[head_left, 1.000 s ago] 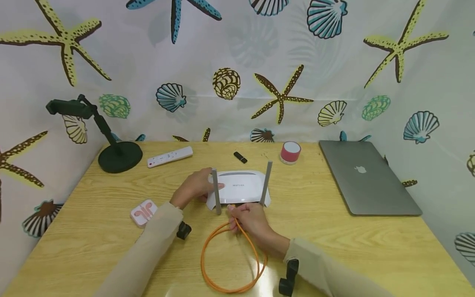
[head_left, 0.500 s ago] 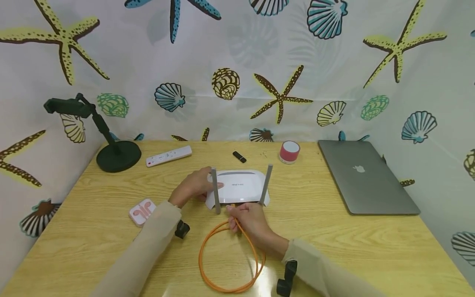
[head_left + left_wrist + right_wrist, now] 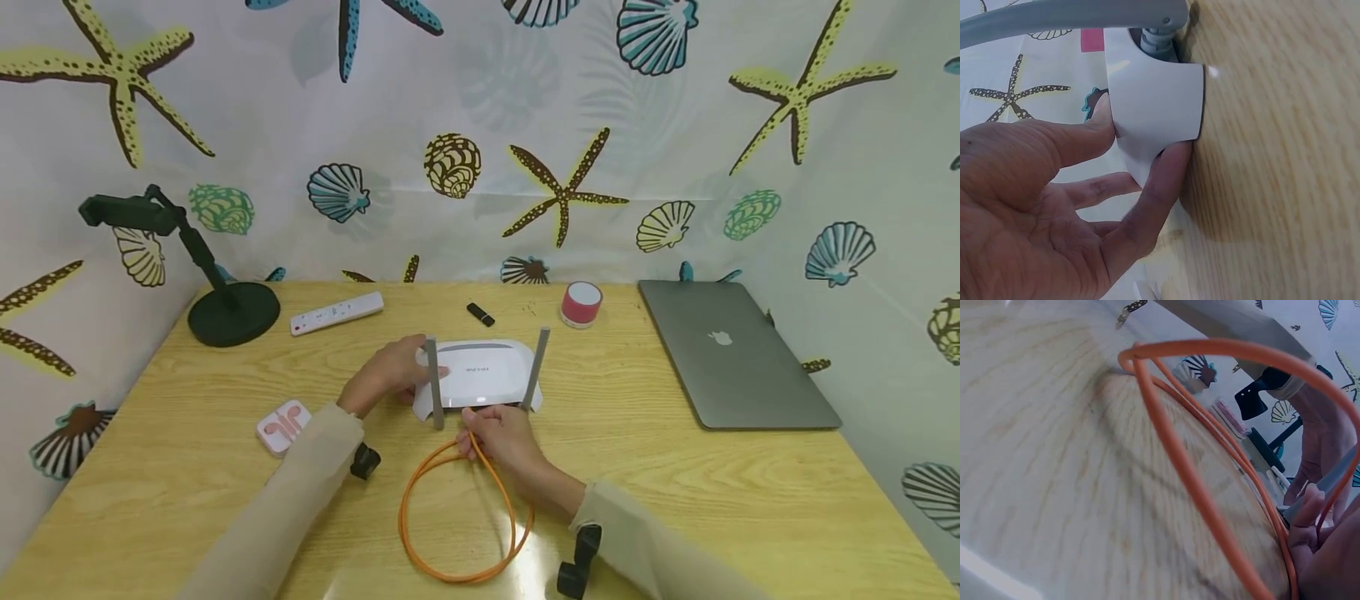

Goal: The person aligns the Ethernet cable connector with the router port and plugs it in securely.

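Observation:
A white router (image 3: 487,375) with two grey antennas lies on the table, its port side facing me. My left hand (image 3: 382,375) grips its left end. In the left wrist view the thumb presses one face of the router (image 3: 1157,100) and curled fingers hold the other. My right hand (image 3: 513,442) pinches an orange network cable (image 3: 461,579) close to the router's port edge. Fingers hide the cable's end, so I cannot tell whether it sits in a port. The rest of the cable hangs in a loose loop toward me, large in the right wrist view.
Behind the router are a black USB stick (image 3: 480,314), a pink-and-white round speaker (image 3: 581,304) and a white remote (image 3: 337,313). A closed laptop (image 3: 735,354) lies right. Boxed earphones (image 3: 283,427) sit by the left sleeve, a dark desk lamp (image 3: 234,314) at back left.
The head view has shifted slightly. My left hand still grips the router; the right hand's fingertips have shifted a little at the port edge, covering more of the cable's end.

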A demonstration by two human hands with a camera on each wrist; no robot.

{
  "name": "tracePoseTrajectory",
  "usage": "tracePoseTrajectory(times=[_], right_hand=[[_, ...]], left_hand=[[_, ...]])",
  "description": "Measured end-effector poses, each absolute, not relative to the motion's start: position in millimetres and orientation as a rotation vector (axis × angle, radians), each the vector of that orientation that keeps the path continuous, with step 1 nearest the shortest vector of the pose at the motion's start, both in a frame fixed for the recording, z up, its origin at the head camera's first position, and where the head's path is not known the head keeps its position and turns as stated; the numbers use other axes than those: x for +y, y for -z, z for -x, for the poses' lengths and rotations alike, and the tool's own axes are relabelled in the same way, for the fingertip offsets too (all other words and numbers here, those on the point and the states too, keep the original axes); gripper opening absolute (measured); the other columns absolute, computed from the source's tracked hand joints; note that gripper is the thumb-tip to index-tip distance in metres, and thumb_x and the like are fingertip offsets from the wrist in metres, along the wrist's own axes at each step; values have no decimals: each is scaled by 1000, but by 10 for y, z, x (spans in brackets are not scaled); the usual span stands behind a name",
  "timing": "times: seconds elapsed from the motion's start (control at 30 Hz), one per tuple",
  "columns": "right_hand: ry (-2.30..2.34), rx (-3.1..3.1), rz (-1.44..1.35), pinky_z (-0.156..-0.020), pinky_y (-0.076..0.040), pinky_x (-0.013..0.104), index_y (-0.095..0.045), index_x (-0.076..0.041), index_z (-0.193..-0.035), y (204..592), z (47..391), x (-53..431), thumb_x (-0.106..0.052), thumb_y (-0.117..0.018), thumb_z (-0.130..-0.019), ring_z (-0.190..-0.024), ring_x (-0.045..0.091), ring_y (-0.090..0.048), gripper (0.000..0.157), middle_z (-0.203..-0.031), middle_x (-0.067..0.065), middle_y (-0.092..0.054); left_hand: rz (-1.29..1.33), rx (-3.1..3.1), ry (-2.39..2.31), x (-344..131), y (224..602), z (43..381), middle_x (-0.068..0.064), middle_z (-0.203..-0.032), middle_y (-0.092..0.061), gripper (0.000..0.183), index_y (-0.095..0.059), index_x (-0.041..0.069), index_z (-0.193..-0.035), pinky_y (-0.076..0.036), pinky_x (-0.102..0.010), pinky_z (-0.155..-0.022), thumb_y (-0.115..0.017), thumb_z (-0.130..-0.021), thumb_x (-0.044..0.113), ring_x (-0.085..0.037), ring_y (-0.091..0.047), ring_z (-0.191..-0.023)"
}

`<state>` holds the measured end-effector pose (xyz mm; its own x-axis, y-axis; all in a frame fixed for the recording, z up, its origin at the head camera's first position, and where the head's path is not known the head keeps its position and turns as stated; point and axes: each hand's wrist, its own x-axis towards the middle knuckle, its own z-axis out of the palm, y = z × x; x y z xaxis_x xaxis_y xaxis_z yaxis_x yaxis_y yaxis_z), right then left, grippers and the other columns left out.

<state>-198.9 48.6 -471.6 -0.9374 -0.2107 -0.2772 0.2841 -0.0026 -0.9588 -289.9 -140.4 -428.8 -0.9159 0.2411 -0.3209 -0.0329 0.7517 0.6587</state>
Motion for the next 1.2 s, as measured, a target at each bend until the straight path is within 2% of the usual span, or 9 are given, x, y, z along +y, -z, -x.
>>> tracePoseTrajectory(times=[0.07,0.13,0.27,0.33,0.47,0.67,1.0,1.1,1.2], right_hand=[[1998,1915,-63,-58,-52,19,-60,13,-102,4716,1988,499,-16,-56,-100,-63,9,-63,30,-72,4,-67],[1986,1904,-53,-59,-52,19,-60,13,-105,4712,1994,501,-15,-55,-101,-66,9,-64,29,-77,6,-69],[1967,1872,-66,-61,-55,20,-60,13,-108,4706,2016,484,-14,-55,-100,-67,8,-67,28,-83,9,-72],[1963,1852,-72,-62,-55,20,-60,13,-108,4703,2023,478,-12,-55,-100,-67,8,-67,28,-83,8,-72],[1965,1827,-83,-61,-56,21,-60,15,-109,4710,2030,482,-11,-56,-100,-65,9,-67,28,-80,7,-71],[1952,1821,-81,-60,-55,21,-60,16,-109,4723,2042,525,-11,-55,-100,-65,9,-66,29,-80,6,-70],[1944,1826,-53,-58,-54,20,-60,16,-109,4720,2045,549,-11,-56,-100,-65,9,-66,29,-79,6,-70],[1944,1829,-48,-59,-55,20,-59,15,-110,4720,2046,543,-11,-55,-100,-65,9,-65,29,-80,6,-70],[1937,1841,-47,-61,-55,19,-59,14,-112,4712,2043,541,-12,-55,-100,-65,9,-65,29,-81,6,-69]], left_hand=[[-144,2570,-983,-1414,4292,2883,-17,-97,-66,53,-51,2,-130,-56,-31,-57,-67,-93,37,-19,-65,-63],[-99,2581,-1000,-1430,4288,2861,-17,-91,-68,53,-55,-3,-121,-54,-30,-56,-69,-91,38,-20,-65,-61],[-10,2603,-1016,-1462,4268,2811,-18,-73,-70,47,-64,-7,-93,-50,-27,-51,-72,-87,39,-20,-65,-56],[-2,2612,-1010,-1466,4250,2792,-18,-69,-71,46,-66,-7,-86,-47,-26,-49,-73,-87,39,-20,-65,-54],[5,2612,-985,-1447,4213,2775,-17,-69,-70,45,-67,-6,-85,-47,-26,-51,-73,-87,39,-20,-64,-55],[58,2524,-1102,-1440,4220,2786,-11,-66,-67,43,-68,-6,-86,-52,-30,-57,-74,-85,36,-18,-61,-56],[108,2481,-1148,-1438,4238,2785,-8,-65,-63,40,-64,-7,-90,-52,-29,-57,-74,-86,31,-16,-59,-55],[125,2454,-1180,-1446,4239,2777,-9,-71,-63,46,-61,-10,-99,-53,-29,-58,-73,-86,33,-16,-60,-57],[196,2401,-1220,-1464,4266,2809,-7,-72,-63,46,-58,-6,-99,-56,-28,-59,-74,-85,35,-14,-61,-57]])
